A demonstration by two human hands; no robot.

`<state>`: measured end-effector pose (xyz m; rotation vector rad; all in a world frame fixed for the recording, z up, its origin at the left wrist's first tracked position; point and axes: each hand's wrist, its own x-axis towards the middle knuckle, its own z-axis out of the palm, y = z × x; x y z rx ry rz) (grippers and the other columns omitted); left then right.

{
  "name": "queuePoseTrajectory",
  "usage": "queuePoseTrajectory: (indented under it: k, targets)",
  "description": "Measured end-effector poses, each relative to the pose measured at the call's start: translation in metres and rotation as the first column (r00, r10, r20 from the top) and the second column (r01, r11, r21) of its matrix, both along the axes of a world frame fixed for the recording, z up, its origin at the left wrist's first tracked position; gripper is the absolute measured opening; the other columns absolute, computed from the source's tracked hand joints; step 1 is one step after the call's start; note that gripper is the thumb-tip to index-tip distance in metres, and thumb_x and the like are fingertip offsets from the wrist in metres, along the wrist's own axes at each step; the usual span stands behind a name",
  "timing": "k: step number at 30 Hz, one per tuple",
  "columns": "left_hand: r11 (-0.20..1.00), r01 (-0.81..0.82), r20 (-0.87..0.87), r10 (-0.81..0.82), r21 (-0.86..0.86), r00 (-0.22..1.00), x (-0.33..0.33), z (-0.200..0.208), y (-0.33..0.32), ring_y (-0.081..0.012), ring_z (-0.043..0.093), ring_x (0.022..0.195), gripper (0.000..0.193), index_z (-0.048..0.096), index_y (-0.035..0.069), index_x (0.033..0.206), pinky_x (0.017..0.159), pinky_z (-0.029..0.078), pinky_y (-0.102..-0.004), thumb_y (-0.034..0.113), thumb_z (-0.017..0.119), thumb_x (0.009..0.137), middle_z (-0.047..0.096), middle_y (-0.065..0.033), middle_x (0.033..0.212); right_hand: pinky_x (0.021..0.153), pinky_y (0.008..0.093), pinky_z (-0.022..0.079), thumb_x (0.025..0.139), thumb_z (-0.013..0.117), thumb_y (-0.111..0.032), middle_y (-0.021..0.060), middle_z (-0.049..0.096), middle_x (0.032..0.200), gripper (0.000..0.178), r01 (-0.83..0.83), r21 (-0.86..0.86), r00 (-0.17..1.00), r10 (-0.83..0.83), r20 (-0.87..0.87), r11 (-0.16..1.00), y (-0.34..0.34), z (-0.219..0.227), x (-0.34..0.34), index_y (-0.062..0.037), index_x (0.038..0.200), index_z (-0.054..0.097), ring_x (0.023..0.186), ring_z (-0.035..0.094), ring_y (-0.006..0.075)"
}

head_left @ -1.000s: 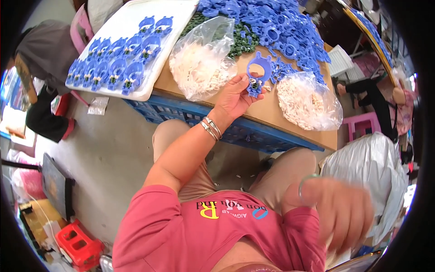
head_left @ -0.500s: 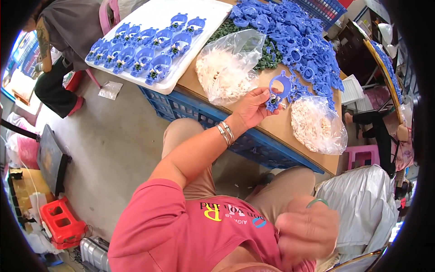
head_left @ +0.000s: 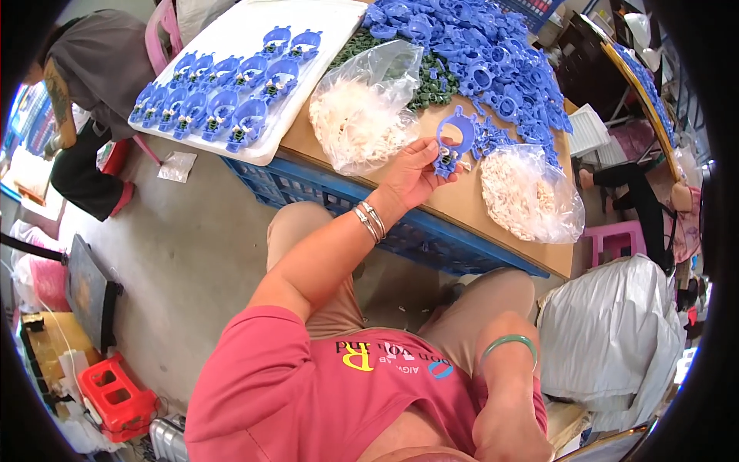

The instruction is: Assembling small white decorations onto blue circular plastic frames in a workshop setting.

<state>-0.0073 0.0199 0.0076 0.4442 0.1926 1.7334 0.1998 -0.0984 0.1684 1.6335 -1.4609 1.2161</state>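
Observation:
My left hand (head_left: 412, 179) reaches over the front of the table, its thumb and fingers pinching a blue plastic ring-shaped piece (head_left: 456, 132). The ring stands upward from my fingertips. At its lower end sits a small figure-like part with white and dark green bits. Near the lower edge my right hand (head_left: 509, 422) is raised close to my body, a green bangle round its wrist; its fingers are hidden. Bags of small cream-coloured parts lie to either side of the held piece: one bag (head_left: 362, 119) on the left, another bag (head_left: 531, 196) on the right.
A white tray (head_left: 308, 92) at the left carries several similar blue pieces in rows. Behind are a heap of blue parts (head_left: 493, 61) and dark green parts (head_left: 437, 81). Blue crates (head_left: 308, 189) sit under the tabletop. Another person (head_left: 100, 69) sits at far left; a white sack (head_left: 608, 331) lies right.
My right hand has moved down and nearer my body, its fingers going out of sight. My left hand still holds the blue piece. The whole view has shifted slightly.

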Motion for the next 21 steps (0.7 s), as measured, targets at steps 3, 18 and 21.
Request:
queuePoseTrajectory:
  k: [3,18,21]
  targets:
    - [1.000,-0.007,0.009,0.007,-0.002,1.000,-0.001,0.006,-0.002,-0.0269,0.061,0.078,0.023,0.052,0.001,0.102,0.064,0.051,-0.0362,0.017,0.048,0.086,0.059,-0.0129,0.092,0.045,0.0352,0.034,0.078,0.042,-0.013,0.0016,0.041,0.058,0.021,0.038,-0.015,0.999,-0.038,-0.005,0.999,-0.005,-0.005,-0.005,-0.0141,0.057,0.043,0.054,0.044,0.0172]
    - [0.997,0.064,0.010,-0.064,-0.041,0.998,0.000,0.000,-0.003,-0.0268,0.060,0.073,0.029,0.051,0.002,0.104,0.064,0.050,-0.0363,0.024,0.044,0.088,0.059,-0.0139,0.088,0.076,0.0346,0.037,0.070,0.059,-0.002,0.0122,0.051,0.093,0.017,0.909,0.263,-0.364,-0.924,0.118,-0.324,0.140,-0.085,-0.062,-0.0041,0.087,0.060,0.087,0.048,0.0271]
    - [0.991,0.111,0.046,-0.108,-0.081,0.993,0.004,0.006,-0.005,-0.0247,0.059,0.069,0.026,0.051,0.001,0.103,0.062,0.050,-0.0347,0.021,0.047,0.087,0.059,-0.0125,0.086,0.083,0.0381,0.033,0.070,0.059,-0.005,0.0136,0.049,0.101,0.021,0.874,0.269,-0.430,-0.902,0.039,-0.405,0.152,-0.097,-0.064,-0.0051,0.091,0.060,0.095,0.045,0.0290]
